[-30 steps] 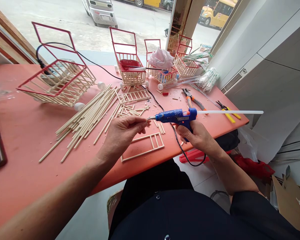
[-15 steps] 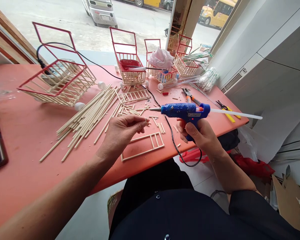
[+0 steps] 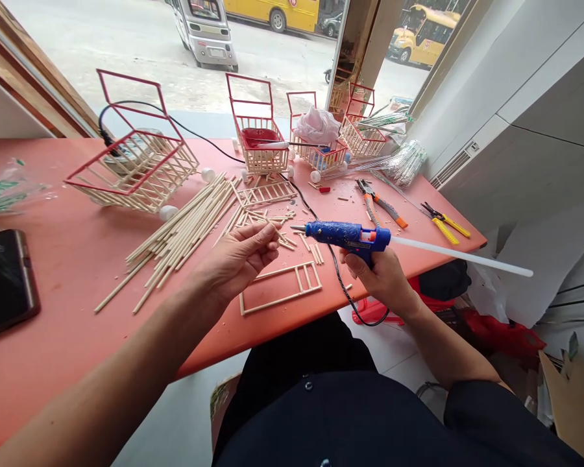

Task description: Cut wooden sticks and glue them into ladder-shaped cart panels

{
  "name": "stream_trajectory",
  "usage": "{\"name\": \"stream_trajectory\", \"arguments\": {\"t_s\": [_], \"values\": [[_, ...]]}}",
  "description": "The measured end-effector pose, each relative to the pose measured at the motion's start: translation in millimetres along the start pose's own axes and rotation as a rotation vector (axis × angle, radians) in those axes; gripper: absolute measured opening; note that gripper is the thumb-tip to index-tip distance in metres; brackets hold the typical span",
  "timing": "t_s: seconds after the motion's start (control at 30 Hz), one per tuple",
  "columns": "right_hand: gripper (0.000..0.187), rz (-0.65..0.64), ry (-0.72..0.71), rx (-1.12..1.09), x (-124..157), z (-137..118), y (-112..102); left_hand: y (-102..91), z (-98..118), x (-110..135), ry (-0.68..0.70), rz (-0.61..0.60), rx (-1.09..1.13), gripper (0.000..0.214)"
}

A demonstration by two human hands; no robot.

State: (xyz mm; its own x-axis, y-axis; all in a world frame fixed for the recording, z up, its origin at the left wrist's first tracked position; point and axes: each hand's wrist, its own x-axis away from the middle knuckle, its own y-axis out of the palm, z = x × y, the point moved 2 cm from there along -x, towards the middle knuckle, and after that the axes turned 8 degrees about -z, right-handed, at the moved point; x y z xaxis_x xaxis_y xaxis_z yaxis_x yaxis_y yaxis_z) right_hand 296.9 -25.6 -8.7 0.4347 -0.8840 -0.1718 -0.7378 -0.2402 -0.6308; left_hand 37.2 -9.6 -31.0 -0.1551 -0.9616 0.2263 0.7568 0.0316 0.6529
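Note:
My right hand (image 3: 379, 275) grips a blue hot glue gun (image 3: 343, 235) with a long white glue stick (image 3: 460, 257) jutting out to the right; its nozzle points left. My left hand (image 3: 238, 258) is closed in a pinch on a short wooden stick (image 3: 277, 235), a little left of the nozzle and apart from it. Just below both hands a flat wooden ladder-like frame (image 3: 282, 290) lies on the salmon table (image 3: 53, 337). A black cord (image 3: 343, 292) runs from the gun over the table edge.
A pile of long wooden sticks (image 3: 180, 237) and short cut pieces (image 3: 263, 217) lie behind my left hand. Small red-and-wood carts (image 3: 136, 162) (image 3: 260, 139) stand at the back. Pliers (image 3: 382, 204) and yellow cutters (image 3: 445, 222) lie right. A dark phone (image 3: 4, 279) lies at far left.
My right hand drew the glue gun back from the left hand's stick, then lowered it slightly. The left hand stayed pinched. The camera tilted up a little.

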Motion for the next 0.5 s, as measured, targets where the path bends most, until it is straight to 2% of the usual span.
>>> {"name": "stream_trajectory", "arguments": {"t_s": [0.13,0.3,0.5], "values": [[0.037,0.019,-0.072,0.031,3.4,-2.5,5.4,11.7,1.8,12.1,-0.031,0.098,0.150,0.019],[0.037,0.046,-0.105,0.075,12.4,1.9,7.7,24.8,-7.0,23.9,0.000,0.185,0.341,0.035],[0.037,0.063,-0.127,0.085,20.2,4.9,6.9,38.1,-12.3,29.3,-0.021,0.236,0.443,0.041]]}}
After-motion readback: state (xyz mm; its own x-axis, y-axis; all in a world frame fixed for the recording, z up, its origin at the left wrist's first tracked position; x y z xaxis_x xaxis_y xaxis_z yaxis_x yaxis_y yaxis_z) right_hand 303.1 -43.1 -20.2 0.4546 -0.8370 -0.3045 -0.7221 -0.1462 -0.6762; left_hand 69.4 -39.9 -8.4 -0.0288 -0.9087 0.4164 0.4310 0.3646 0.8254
